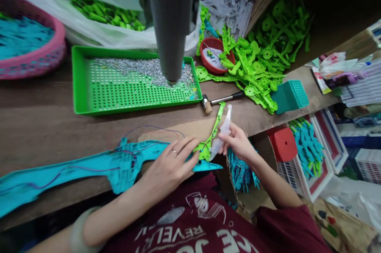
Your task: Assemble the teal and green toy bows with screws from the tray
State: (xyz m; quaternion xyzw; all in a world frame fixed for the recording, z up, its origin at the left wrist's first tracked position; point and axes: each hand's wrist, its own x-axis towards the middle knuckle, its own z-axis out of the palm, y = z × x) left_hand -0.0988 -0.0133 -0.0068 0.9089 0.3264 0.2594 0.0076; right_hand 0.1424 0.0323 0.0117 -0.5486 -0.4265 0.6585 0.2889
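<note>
While left hand point(169, 165) pins green part point(212, 134), right hand point(236, 142) grips bottle point(222, 132).

The person wears a dark maroon short-sleeved T-shirt point(208, 225) printed with white block letters and a small white graphic on the chest. A thin ring point(175, 152) sits on the left hand point(169, 165), and a pale, wide bangle point(79, 231) circles the left forearm. The right hand point(238, 144) is bare.

2 hands point(171, 165), 1 green tray point(77, 82), 1 hammer point(222, 100), 1 red bowl point(204, 52), 1 pink basket point(55, 52).
</note>
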